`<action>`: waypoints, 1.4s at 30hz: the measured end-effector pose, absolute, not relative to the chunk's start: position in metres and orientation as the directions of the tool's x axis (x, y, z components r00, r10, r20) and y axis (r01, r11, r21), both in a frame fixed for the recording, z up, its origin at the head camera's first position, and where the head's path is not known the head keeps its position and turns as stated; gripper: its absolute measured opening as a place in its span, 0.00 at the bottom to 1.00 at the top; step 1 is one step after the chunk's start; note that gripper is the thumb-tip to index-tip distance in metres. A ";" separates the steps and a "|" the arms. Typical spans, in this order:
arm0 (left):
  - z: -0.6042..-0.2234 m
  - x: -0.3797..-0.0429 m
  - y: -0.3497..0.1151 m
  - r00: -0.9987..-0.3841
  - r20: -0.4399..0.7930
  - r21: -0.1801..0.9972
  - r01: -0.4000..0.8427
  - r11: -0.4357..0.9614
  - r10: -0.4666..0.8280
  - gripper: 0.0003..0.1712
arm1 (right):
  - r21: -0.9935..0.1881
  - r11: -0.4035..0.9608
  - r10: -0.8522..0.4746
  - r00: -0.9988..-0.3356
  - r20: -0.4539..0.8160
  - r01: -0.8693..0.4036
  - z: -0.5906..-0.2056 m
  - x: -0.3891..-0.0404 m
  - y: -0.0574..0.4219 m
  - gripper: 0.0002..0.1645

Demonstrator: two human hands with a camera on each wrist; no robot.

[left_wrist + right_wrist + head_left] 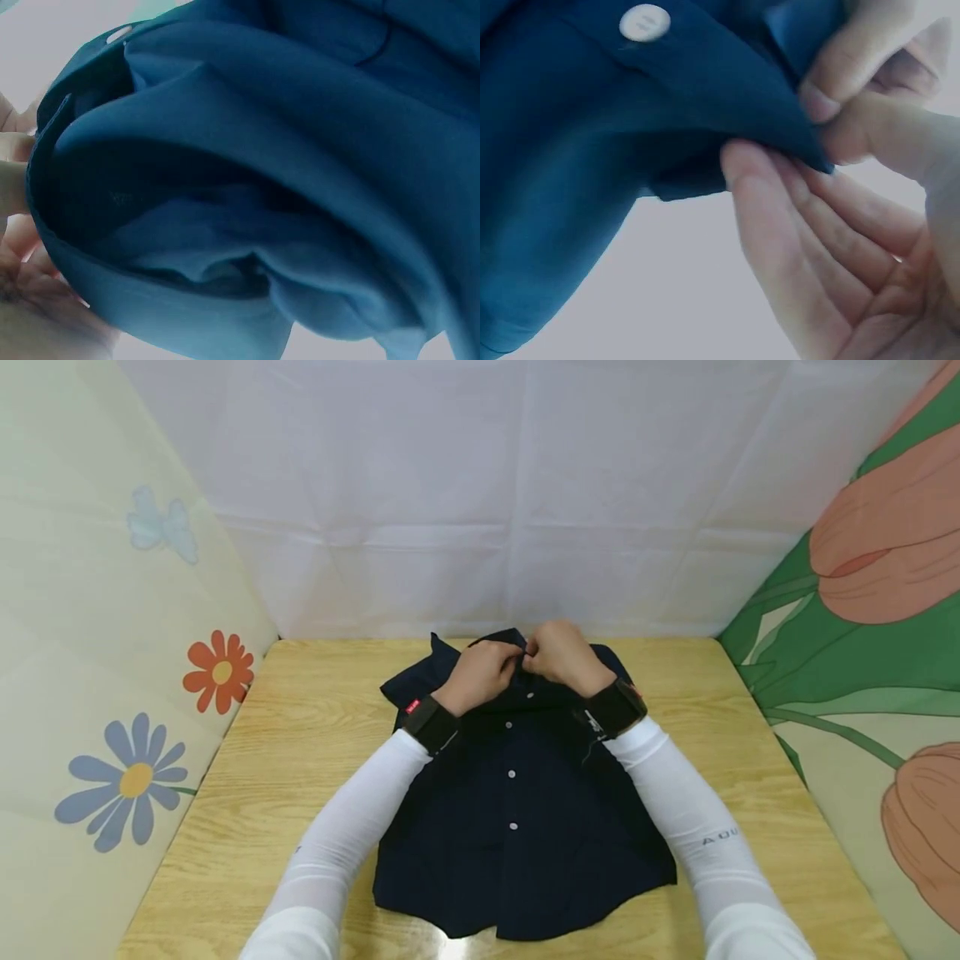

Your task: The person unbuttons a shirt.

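A dark navy button-up shirt point(450, 835) lies front up, its collar end toward the white backdrop. White buttons point(512, 774) run down its middle. Both hands meet at the collar. My left hand point(480, 675) pinches the cloth there, and my right hand point(564, 656) grips the edge just beside it, fingertips close together. In the right wrist view, the right hand's fingers point(772, 225) lie under a pointed corner of cloth, with a white button point(645, 22) nearby. The left wrist view is mostly filled by the raised, curved collar cloth point(225, 97).
The shirt rests on a light wooden table point(300, 760). A white cloth backdrop point(420, 485) stands along the far edge. Flower-printed panels flank the table, one on the left point(90, 652) and one on the right point(885, 543). Each wrist wears a black band point(431, 725).
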State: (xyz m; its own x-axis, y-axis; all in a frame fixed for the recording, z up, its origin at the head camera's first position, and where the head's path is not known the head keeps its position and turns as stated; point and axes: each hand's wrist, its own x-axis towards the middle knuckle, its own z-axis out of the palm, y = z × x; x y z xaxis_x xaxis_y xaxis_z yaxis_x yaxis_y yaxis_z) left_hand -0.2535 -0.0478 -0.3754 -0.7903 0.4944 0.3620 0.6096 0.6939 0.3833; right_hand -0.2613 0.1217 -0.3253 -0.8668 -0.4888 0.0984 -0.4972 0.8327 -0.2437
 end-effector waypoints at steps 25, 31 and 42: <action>-0.375 -0.254 -0.056 -0.799 0.424 0.558 0.601 0.572 0.426 0.16 | -0.553 0.686 -0.320 -0.879 0.354 -0.473 -0.351 -0.262 0.125 0.09; -0.378 -0.255 -0.060 -0.871 0.367 0.736 0.487 0.469 0.328 0.16 | -0.682 0.550 -0.232 -0.872 0.431 -0.483 -0.359 -0.256 0.122 0.07; -0.383 -0.253 -0.062 -0.897 0.326 0.764 0.436 0.477 0.298 0.16 | -0.795 0.504 -0.255 -0.938 0.236 -0.337 -0.359 -0.251 0.121 0.13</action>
State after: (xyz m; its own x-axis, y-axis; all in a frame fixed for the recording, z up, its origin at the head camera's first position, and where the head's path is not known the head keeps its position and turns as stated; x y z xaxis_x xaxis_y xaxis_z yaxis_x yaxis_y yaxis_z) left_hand -0.2529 -0.0619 -0.3835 -0.8973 0.2975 0.3260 0.4355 0.4768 0.7635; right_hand -0.2512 0.1208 -0.3585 -0.9378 -0.2548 0.2359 -0.3371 0.5045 -0.7949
